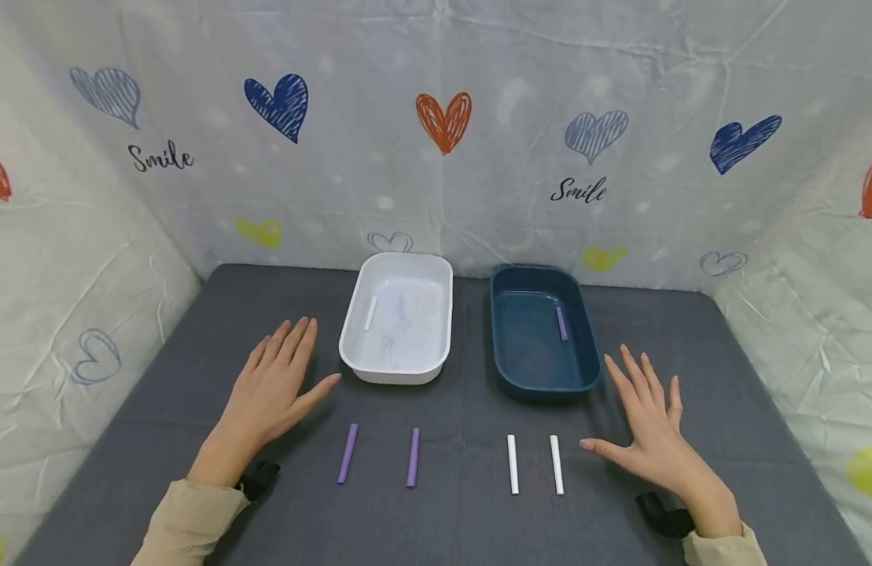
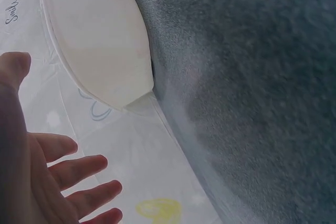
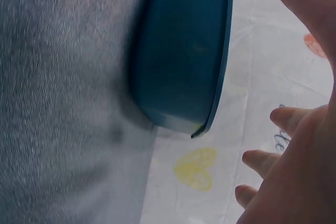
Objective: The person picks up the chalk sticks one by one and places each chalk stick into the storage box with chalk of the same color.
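Note:
My left hand [image 1: 269, 389] is stretched out with fingers spread, left of a white tray [image 1: 396, 376], holding nothing. Inside that tray lies one white chalk stick [image 1: 370, 314]. My right hand [image 1: 651, 428], also spread and without anything in it, is at the right of a dark blue tray [image 1: 545, 387], which has a purple chalk stick [image 1: 561, 324] inside. On the table in front of the trays lie two purple sticks, a left one [image 1: 347, 453] and a right one [image 1: 413, 458]. Two white sticks, one [image 1: 513, 464] beside the other [image 1: 557, 465], lie nearest the right hand's thumb.
A dark grey cloth covers the table [image 1: 464, 519]. Behind it and along both sides hangs a pale curtain [image 1: 506, 196] printed with hearts. Both trays stand toward the table's back edge, with a gap between them. Dark straps circle both wrists.

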`<state>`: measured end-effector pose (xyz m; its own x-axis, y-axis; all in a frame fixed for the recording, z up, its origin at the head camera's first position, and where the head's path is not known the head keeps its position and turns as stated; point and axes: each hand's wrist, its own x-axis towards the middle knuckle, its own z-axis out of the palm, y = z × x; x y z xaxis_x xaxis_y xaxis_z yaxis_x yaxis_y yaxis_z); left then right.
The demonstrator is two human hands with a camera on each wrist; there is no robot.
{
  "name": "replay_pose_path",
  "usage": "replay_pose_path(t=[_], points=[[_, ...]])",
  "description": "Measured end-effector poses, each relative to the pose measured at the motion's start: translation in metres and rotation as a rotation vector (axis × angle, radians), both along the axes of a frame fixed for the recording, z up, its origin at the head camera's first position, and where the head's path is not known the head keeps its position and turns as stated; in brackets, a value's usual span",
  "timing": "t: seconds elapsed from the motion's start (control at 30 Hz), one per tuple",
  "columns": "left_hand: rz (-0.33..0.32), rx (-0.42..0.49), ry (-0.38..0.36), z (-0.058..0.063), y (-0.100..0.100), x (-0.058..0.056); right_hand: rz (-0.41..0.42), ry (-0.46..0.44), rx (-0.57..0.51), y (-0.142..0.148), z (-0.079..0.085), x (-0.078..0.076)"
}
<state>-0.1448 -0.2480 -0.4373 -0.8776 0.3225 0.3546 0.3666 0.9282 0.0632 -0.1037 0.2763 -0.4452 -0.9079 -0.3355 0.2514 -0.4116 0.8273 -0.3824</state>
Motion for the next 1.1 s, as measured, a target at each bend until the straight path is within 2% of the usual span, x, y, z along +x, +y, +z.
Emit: replay_pose_path(t=[0.2, 0.37, 0.77, 0.97, 1.1], points=[[-0.03, 0.004, 0.038, 0.001, 0.003, -0.006, 0.031, -0.015, -0.033, -0.008, -0.001, 0.001], [-0.037, 0.001, 0.041, 0.002, 0.007, -0.012, 0.058, -0.017, -0.061, -0.016, 0.0, 0.003], [-0.022, -0.003, -0.042, 0.008, 0.02, -0.02, 0.153, -0.019, -0.166, -0.033, -0.003, 0.008], [-0.046, 0.006, -0.099, 0.006, 0.022, -0.022, 0.206, -0.014, -0.218, -0.041, -0.005, 0.011], [-0.057, 0.017, -0.136, 0.002, 0.024, -0.024, 0.213, -0.025, -0.251, -0.047, -0.005, 0.015]])
